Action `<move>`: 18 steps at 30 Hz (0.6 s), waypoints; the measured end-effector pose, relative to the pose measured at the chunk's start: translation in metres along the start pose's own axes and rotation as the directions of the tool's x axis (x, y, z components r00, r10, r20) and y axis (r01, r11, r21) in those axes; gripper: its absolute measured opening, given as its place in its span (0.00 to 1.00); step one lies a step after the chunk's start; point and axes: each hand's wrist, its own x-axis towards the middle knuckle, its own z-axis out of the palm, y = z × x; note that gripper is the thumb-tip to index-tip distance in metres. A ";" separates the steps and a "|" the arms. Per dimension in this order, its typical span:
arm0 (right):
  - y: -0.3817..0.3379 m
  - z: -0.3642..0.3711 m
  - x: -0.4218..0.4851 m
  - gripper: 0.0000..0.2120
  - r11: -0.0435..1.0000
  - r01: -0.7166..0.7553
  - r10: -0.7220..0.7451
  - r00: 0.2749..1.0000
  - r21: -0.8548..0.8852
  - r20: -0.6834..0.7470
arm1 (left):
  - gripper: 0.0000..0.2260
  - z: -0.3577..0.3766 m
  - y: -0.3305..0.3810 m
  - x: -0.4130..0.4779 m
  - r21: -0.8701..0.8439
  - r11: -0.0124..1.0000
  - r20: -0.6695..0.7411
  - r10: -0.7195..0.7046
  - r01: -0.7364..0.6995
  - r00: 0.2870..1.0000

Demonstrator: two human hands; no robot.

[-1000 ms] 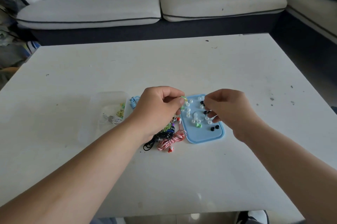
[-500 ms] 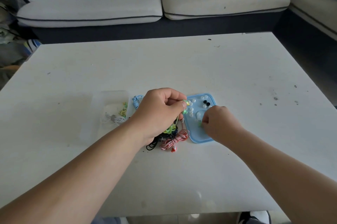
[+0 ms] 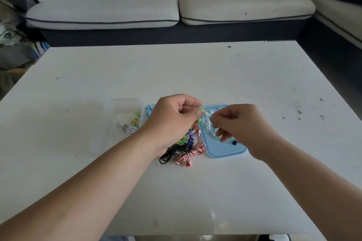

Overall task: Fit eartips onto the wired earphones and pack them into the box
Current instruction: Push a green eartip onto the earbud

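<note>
On the white tabletop (image 3: 195, 76), near its front middle, a light blue rounded-rectangular plastic tray (image 3: 225, 151) is laid flat. Small translucent white eartips (image 3: 208, 127) are scattered over it, along with a couple of black eartips (image 3: 234, 142). A green wired earphone (image 3: 200, 111) is pinched between the thumb and curled fingers of the left hand (image 3: 174, 119), which is held above the tray's left edge. The right hand (image 3: 241, 125) is held over the tray with its fingers curled and fingertips drawn together. Whether an eartip is gripped there cannot be told, as the fingertips are blurred.

Just left of the tray, a heap of coiled earphones is seen: a black cable (image 3: 166, 157) and a red-and-white striped cable (image 3: 191, 153). A clear rectangular plastic box (image 3: 117, 104) is placed further left, with a white earphone (image 3: 125, 129) lying inside.
</note>
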 end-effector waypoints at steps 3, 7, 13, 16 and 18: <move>-0.013 0.002 -0.007 0.04 0.895 -0.100 0.050 0.991 0.436 0.126 | 0.05 0.001 0.000 0.001 -0.039 0.999 -0.008 0.027 -0.027 1.000; -0.015 0.006 -0.008 0.05 0.761 -0.177 0.020 0.968 0.624 0.251 | 0.05 0.000 0.003 0.001 -0.080 0.995 -0.006 0.061 -0.061 0.998; -0.014 0.006 -0.006 0.11 0.708 -0.187 -0.005 0.963 0.681 0.270 | 0.05 -0.001 0.005 0.002 -0.119 0.989 -0.011 0.090 -0.091 0.996; -0.012 0.007 -0.005 0.14 0.707 -0.181 -0.022 0.961 0.684 0.277 | 0.04 -0.001 0.005 0.002 -0.119 0.987 -0.012 0.103 -0.104 0.995; -0.011 0.008 -0.006 0.14 0.722 -0.157 -0.033 0.965 0.674 0.259 | 0.05 -0.001 0.004 0.001 -0.113 0.987 -0.010 0.116 -0.116 0.993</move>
